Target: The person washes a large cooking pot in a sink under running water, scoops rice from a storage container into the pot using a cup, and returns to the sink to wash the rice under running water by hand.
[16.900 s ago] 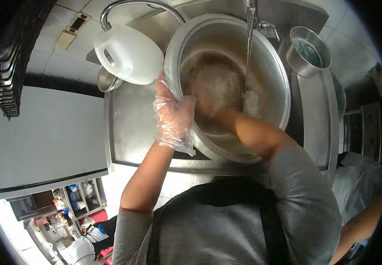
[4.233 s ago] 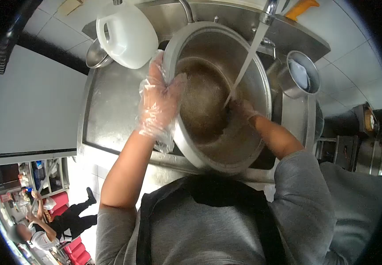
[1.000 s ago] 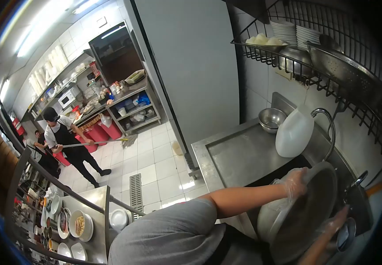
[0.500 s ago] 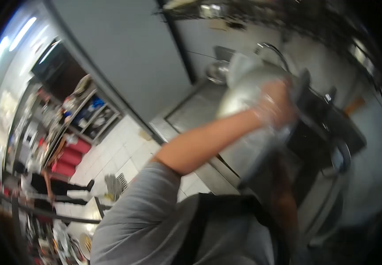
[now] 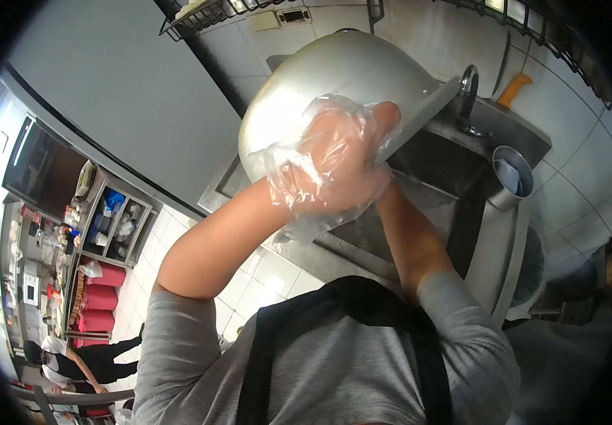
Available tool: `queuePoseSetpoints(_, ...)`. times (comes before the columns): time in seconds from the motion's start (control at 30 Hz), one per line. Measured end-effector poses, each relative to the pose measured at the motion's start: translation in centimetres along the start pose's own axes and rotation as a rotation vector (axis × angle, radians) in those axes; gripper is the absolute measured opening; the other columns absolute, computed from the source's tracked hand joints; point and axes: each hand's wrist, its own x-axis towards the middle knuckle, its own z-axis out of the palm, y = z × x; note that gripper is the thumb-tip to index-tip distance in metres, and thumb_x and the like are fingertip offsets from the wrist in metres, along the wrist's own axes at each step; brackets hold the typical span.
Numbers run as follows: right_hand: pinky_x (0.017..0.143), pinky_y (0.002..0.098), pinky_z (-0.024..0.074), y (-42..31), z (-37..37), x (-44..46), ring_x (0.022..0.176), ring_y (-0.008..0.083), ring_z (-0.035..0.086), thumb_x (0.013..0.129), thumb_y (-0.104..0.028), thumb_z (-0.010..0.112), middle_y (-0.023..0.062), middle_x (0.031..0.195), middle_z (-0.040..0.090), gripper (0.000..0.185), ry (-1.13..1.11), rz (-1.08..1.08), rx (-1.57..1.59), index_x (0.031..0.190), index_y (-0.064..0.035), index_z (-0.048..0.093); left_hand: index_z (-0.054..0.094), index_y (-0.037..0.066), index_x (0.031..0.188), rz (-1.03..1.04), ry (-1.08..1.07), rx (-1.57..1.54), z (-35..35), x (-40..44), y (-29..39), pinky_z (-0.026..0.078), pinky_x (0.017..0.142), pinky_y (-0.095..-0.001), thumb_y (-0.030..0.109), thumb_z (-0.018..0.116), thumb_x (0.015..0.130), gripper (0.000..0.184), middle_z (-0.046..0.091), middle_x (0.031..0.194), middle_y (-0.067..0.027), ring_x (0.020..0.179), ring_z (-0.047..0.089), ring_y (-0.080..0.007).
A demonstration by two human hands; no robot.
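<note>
A large silver metal bowl (image 5: 341, 71) is tilted on its side, its rounded outside toward me and its rim facing right over the sink (image 5: 440, 156). My left hand (image 5: 338, 149), in a loose clear plastic glove, is closed on the bowl near its rim, the thumb by the edge. My right hand (image 5: 376, 185) is mostly hidden behind the left hand and glove. Its forearm reaches up from the lower right to the same part of the bowl, and its fingers do not show.
A curved chrome faucet (image 5: 469, 99) stands right of the bowl. A metal cup (image 5: 511, 177) with something pale inside is on the sink's right edge. An orange handle (image 5: 515, 91) leans behind. Wire racks (image 5: 210, 15) hang above. Another person (image 5: 79, 365) stands far left.
The bowl has moved left and up in the view, with its rounded outside now showing large. My left hand stays on it. The view has shifted, and the sink basin shows more.
</note>
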Motion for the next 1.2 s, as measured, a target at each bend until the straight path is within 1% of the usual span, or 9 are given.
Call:
queuePoseSetpoints(0.1, 0.106, 0.0385, 0.0258, -0.8, 1.3, 0.6, 0.127, 0.0259, 0.035, 0.091, -0.038, 0.045, 0.0146, 0.14, 0.033, 0.061, -0.014, -0.019, 0.013, 0.14, -0.0057, 0.027, 0.056, 0.002, 0.097, -0.051, -0.107, -0.039, -1.5, -1.6, 0.7, 0.045, 0.056, -0.0382, 0.008, 0.062, 0.063, 0.036, 0.056, 0.065, -0.014, 0.062, 0.058, -0.0293)
queuePoseSetpoints(0.3, 0.105, 0.0383, 0.0266, -1.5, 2.6, 0.1, 0.126, 0.0258, 0.036, 0.091, -0.038, 0.045, 0.0145, 0.139, 0.035, 0.06, -0.021, -0.05, 0.023, 0.139, -0.0062, 0.028, 0.058, 0.007, 0.095, 0.3, 0.102, 0.261, -0.8, -6.0, 1.1, 0.045, 0.07, -0.0424, 0.008, 0.063, 0.06, 0.035, 0.056, 0.079, -0.0129, 0.076, 0.055, -0.0272)
queuePoseSetpoints(0.57, 0.105, 0.0379, 0.0275, 2.5, 1.4, -2.4, 0.125, 0.0257, 0.038, 0.091, -0.039, 0.046, 0.0143, 0.138, 0.037, 0.06, 0.063, -0.039, 0.021, 0.139, -0.0069, 0.03, 0.059, 0.004, 0.092, 0.447, 0.089, 0.212, 0.8, -10.6, 1.9, 0.043, 0.074, -0.0376, 0.011, 0.062, 0.063, 0.03, 0.054, 0.071, -0.0059, 0.062, 0.054, -0.0229)
queuePoseSetpoints(0.7, 0.104, 0.0377, 0.028, 4.6, 1.3, -4.2, 0.124, 0.0257, 0.039, 0.091, -0.039, 0.046, 0.0143, 0.138, 0.038, 0.059, 0.121, -0.071, -0.027, 0.139, -0.0073, 0.031, 0.056, 0.0, 0.095, 0.314, 0.143, 0.109, -4.7, -11.3, 2.2, 0.046, 0.077, -0.0379, 0.005, 0.064, 0.064, 0.033, 0.059, 0.082, -0.0123, 0.073, 0.059, -0.0249)
queuePoseSetpoints(0.8, 0.104, 0.0376, 0.0284, 4.7, 0.1, -5.8, 0.123, 0.0257, 0.04, 0.091, -0.039, 0.046, 0.0142, 0.137, 0.039, 0.059, 0.142, -0.168, -0.152, 0.139, -0.0075, 0.031, 0.055, -0.001, 0.1, -0.122, 0.142, -0.184, -8.0, -12.9, 2.1, 0.049, 0.078, -0.0357, 0.006, 0.067, 0.066, 0.037, 0.061, 0.093, -0.0143, 0.085, 0.06, -0.0239)
queuePoseSetpoints(0.87, 0.102, 0.0375, 0.0309, 2.8, 0.9, -6.1, 0.12, 0.025, 0.043, 0.091, -0.039, 0.046, 0.0132, 0.133, 0.043, 0.055, 0.125, -0.266, -0.321, 0.136, -0.0079, 0.036, 0.051, 0.002, 0.103, -0.219, 0.379, -0.24, -8.8, -14.5, -0.4, 0.05, 0.062, -0.0305, 0.003, 0.063, 0.065, 0.04, 0.06, 0.077, -0.012, 0.074, 0.062, -0.0203)
queuePoseSetpoints(0.93, 0.097, 0.0374, 0.0356, 0.0, 2.7, -6.5, 0.112, 0.0237, 0.049, 0.092, -0.039, 0.046, 0.0111, 0.125, 0.051, 0.049, 0.107, -0.366, -0.508, 0.13, -0.0086, 0.045, 0.05, 0.0, 0.109, -0.358, 0.654, -0.67, -9.7, -16.1, -3.2, 0.05, 0.065, -0.0305, 0.01, 0.068, 0.065, 0.048, 0.062, 0.084, -0.0106, 0.074, 0.062, -0.0181)
queuePoseSetpoints(1.03, 0.093, 0.0377, 0.0394, -3.4, 6.5, -7.1, 0.107, 0.0206, 0.051, 0.09, -0.038, 0.049, 0.0102, 0.115, 0.056, 0.046, 0.125, -0.449, -1.019, 0.123, -0.0059, 0.05, 0.056, 0.0, 0.103, -0.711, 0.667, -0.349, -11.9, -19.8, -9.9, 0.05, 0.067, -0.0305, 0.017, 0.069, 0.065, 0.044, 0.063, 0.084, -0.0099, 0.074, 0.06, -0.016)
queuePoseSetpoints(1.2, 0.083, 0.039, 0.0455, -3.1, 6.5, 3.1, 0.099, 0.0215, 0.056, 0.089, -0.033, 0.05, 0.0113, 0.111, 0.058, 0.038, -0.137, -0.245, -0.788, 0.114, -0.0052, 0.056, 0.061, 0.001, 0.095, -1.038, 0.709, -0.278, -10.7, -27.6, -20.9, 0.049, 0.063, -0.0317, 0.022, 0.071, 0.061, 0.042, 0.064, 0.078, -0.0089, 0.066, 0.059, -0.0179)
